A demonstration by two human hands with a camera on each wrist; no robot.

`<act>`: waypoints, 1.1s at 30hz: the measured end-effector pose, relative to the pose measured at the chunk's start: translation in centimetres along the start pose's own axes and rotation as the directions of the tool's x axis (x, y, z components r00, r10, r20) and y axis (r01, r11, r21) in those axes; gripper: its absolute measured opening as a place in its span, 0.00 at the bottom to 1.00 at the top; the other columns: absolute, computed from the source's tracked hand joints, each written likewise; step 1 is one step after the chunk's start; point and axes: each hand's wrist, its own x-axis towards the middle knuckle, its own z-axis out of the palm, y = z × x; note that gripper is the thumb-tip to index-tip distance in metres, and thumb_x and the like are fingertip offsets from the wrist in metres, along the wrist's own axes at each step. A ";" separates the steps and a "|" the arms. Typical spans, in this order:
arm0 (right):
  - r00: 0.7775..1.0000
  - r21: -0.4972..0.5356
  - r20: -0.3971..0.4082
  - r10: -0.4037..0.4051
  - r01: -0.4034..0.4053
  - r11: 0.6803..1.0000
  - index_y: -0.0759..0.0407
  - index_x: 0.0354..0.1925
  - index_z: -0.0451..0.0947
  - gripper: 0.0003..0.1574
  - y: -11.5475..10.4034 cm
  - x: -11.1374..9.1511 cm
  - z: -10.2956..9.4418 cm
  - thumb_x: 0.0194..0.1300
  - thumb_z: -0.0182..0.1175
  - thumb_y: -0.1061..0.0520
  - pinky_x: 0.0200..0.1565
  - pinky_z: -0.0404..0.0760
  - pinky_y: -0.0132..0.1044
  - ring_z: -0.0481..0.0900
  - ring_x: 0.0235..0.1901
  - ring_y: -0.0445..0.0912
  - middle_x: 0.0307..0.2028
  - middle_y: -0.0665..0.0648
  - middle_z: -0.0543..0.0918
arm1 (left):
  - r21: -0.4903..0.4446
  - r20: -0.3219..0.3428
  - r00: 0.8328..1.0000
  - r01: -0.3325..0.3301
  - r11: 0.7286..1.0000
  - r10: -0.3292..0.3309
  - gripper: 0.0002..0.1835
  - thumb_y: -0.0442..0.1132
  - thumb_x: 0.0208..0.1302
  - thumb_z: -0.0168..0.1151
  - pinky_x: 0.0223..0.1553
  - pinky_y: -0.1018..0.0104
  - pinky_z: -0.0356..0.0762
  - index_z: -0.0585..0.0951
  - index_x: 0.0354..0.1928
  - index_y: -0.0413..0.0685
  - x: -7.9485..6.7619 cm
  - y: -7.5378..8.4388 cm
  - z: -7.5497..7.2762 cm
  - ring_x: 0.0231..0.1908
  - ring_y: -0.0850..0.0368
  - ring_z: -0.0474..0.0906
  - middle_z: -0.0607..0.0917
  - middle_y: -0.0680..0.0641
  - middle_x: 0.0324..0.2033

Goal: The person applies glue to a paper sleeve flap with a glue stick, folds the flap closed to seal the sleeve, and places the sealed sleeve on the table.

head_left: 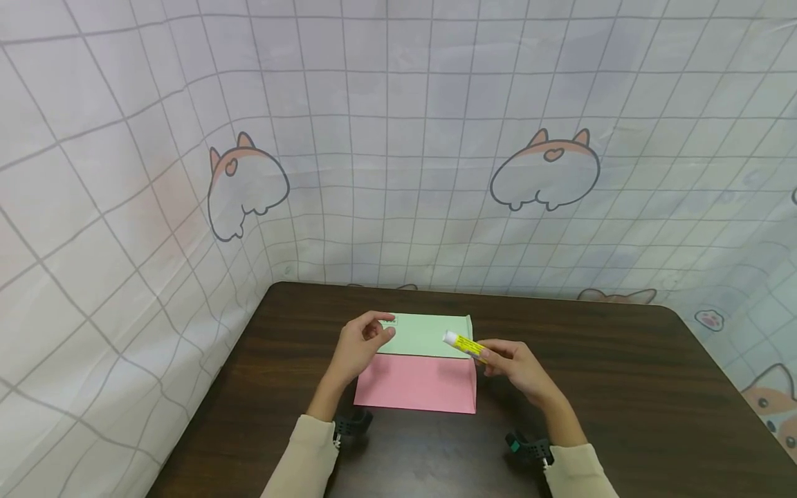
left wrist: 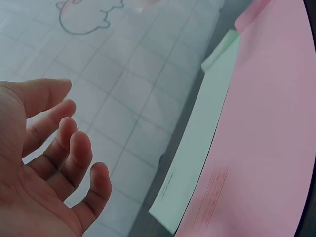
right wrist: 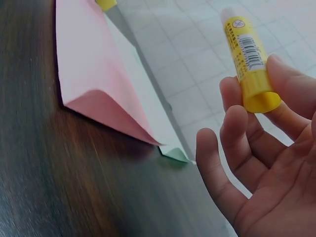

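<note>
My right hand (head_left: 510, 366) pinches a yellow glue stick (head_left: 465, 345) between thumb and fingers, its white end pointing up and left. In the right wrist view the hollow yellow base of the glue stick (right wrist: 249, 64) faces the hand. Beside the left end of a pale green envelope (head_left: 429, 335), my left hand (head_left: 360, 349) hovers with loosely bent fingers and nothing visible in them. A pink envelope (head_left: 417, 384) lies nearer me, against the green one's front edge. The pink envelope's flap (right wrist: 111, 116) stands partly raised at its right end.
Both envelopes lie on a dark brown wooden table (head_left: 598, 360). A white grid-patterned cloth (head_left: 398, 207) with cartoon corgis hangs behind and beside it. A small yellow patch (right wrist: 106, 4) shows at the top of the right wrist view.
</note>
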 end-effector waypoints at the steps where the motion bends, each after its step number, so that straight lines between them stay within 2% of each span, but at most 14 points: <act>1: 1.000 -0.001 -0.002 -0.005 0.005 1.000 0.70 0.60 0.79 0.23 0.0 0.0 0.1 0.77 0.57 0.54 0.44 0.85 0.39 0.83 0.38 0.50 0.48 0.75 0.83 | -0.012 0.005 1.000 -0.002 1.000 0.002 0.14 0.41 0.67 0.70 0.34 0.70 0.68 0.86 0.53 0.51 0.0 0.2 0.2 0.32 0.55 0.70 0.78 0.44 0.31; 3: 1.000 -0.001 -0.008 -0.013 0.013 1.000 0.69 0.60 0.79 0.23 -0.1 0.0 0.2 0.77 0.58 0.54 0.45 0.85 0.41 0.83 0.36 0.48 0.48 0.74 0.84 | -0.037 0.019 1.000 -0.010 0.999 0.010 0.15 0.41 0.66 0.71 0.35 0.70 0.69 0.86 0.54 0.53 -0.2 0.4 0.6 0.33 0.56 0.71 0.78 0.46 0.32; 9: 0.999 0.012 -0.018 -0.028 0.028 1.000 0.70 0.60 0.79 0.24 -0.4 0.2 0.8 0.76 0.58 0.54 0.45 0.85 0.41 0.84 0.40 0.55 0.46 0.71 0.85 | -0.106 0.075 0.997 0.007 0.994 0.001 0.21 0.44 0.63 0.74 0.36 0.68 0.75 0.83 0.58 0.57 -0.5 0.7 2.1 0.35 0.56 0.77 0.80 0.48 0.36; 13: 0.999 0.018 -0.017 -0.040 0.040 0.999 0.70 0.60 0.79 0.23 -0.7 0.3 1.2 0.76 0.58 0.55 0.46 0.86 0.43 0.84 0.42 0.55 0.45 0.69 0.86 | -0.150 0.114 0.993 0.031 0.988 -0.014 0.25 0.45 0.64 0.73 0.36 0.67 0.77 0.80 0.62 0.59 -0.7 0.9 3.1 0.37 0.54 0.80 0.81 0.47 0.41; 21: 0.997 0.011 0.017 -0.079 0.079 0.997 0.68 0.60 0.79 0.22 -1.2 0.5 1.9 0.77 0.57 0.55 0.47 0.87 0.46 0.84 0.45 0.58 0.45 0.69 0.86 | -0.226 0.171 0.985 0.064 0.972 -0.025 0.31 0.45 0.65 0.72 0.41 0.62 0.81 0.74 0.68 0.56 -0.9 1.2 4.5 0.37 0.55 0.81 0.81 0.43 0.46; 27: 0.995 0.010 0.034 -0.091 0.090 0.996 0.67 0.60 0.80 0.21 -1.4 0.6 2.3 0.76 0.58 0.55 0.46 0.86 0.43 0.84 0.42 0.58 0.45 0.73 0.85 | -0.241 0.163 0.986 0.061 0.969 -0.021 0.27 0.45 0.64 0.72 0.42 0.58 0.83 0.77 0.65 0.56 -0.9 1.5 5.1 0.37 0.56 0.81 0.82 0.45 0.45; 33: 0.995 -0.002 0.044 -0.095 0.095 0.995 0.67 0.59 0.80 0.21 -1.7 0.5 2.8 0.76 0.58 0.56 0.44 0.86 0.42 0.83 0.38 0.57 0.45 0.74 0.85 | -0.243 0.144 0.989 0.049 0.969 -0.014 0.23 0.45 0.65 0.72 0.39 0.66 0.82 0.81 0.61 0.54 -1.1 1.6 5.5 0.39 0.55 0.79 0.81 0.44 0.45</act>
